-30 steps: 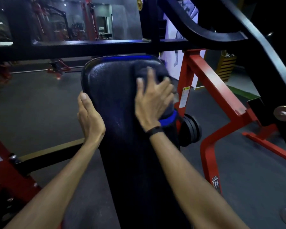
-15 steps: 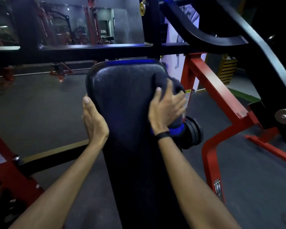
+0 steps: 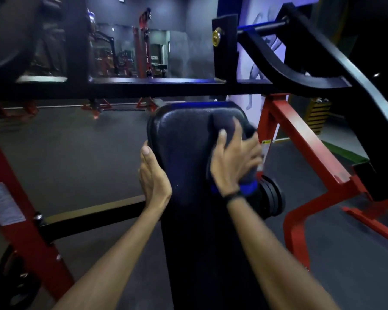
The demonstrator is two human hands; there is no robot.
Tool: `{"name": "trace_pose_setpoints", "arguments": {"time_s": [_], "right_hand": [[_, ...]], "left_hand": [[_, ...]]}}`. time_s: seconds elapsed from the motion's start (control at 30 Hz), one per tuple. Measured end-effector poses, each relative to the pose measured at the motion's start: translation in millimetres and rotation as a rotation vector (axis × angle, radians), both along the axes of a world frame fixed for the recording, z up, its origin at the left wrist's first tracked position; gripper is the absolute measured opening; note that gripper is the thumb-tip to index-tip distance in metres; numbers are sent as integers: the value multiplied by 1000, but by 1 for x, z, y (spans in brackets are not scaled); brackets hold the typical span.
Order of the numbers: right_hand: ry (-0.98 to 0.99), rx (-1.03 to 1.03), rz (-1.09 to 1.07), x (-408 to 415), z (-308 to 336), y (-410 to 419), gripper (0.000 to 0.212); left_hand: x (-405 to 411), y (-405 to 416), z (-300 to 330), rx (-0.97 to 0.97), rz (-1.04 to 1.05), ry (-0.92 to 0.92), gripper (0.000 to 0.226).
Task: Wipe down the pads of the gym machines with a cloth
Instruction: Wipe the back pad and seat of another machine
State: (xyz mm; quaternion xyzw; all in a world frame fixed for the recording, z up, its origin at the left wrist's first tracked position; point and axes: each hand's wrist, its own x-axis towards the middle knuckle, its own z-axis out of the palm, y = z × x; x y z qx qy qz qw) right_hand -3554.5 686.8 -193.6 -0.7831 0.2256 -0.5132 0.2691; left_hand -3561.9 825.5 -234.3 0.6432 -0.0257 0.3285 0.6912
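Note:
A long black padded bench pad (image 3: 184, 139) runs away from me, its rounded top end near the middle of the view. My right hand (image 3: 234, 159) lies flat on a dark blue cloth (image 3: 224, 126) draped over the pad's upper right edge, fingers spread and blurred by motion. A blue hem of the cloth (image 3: 248, 189) shows below my wrist, which wears a black band. My left hand (image 3: 154, 175) rests open against the pad's left side, fingers straight and together, holding nothing.
A black crossbar (image 3: 143, 88) passes just above the pad's top end. Red frame legs (image 3: 300, 139) stand to the right and a red upright (image 3: 20, 211) to the left. Black weight plates (image 3: 272, 198) sit right of the pad. A curved black lever arm (image 3: 300, 70) rises upper right. The floor is dark rubber.
My right hand with the cloth slid from the pad's upper face to its right edge. The view tilted up a little. My left hand stayed on the pad's left side.

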Motion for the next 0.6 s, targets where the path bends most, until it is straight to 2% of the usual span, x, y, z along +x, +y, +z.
{"name": "trace_pose_setpoints", "arguments": {"time_s": [0.07,0.1,0.17,0.2,0.27,0.33,0.37,0.47,0.6], "right_hand": [[23,-147,76,38,72,20,40],[72,-307,106,48,92,29,38],[118,-616,178,55,109,51,38],[116,-682,184,55,112,55,39],[51,-684,170,48,99,54,38],[-22,-665,202,36,78,52,36],[-38,-664,211,29,71,55,35],[-85,-678,188,17,65,79,32],[-102,-740,279,7,51,90,32]], "left_hand": [[0,2,3,-29,-5,6,80],[1,-1,5,-59,-9,39,83],[3,3,10,-192,-36,127,96],[6,7,10,-270,-55,170,101],[3,20,-1,-372,-86,251,92],[-1,31,-17,-441,-119,292,64],[0,34,-24,-482,-131,298,57],[11,35,-36,-560,-179,319,63],[24,29,-44,-598,-247,347,71]]}}
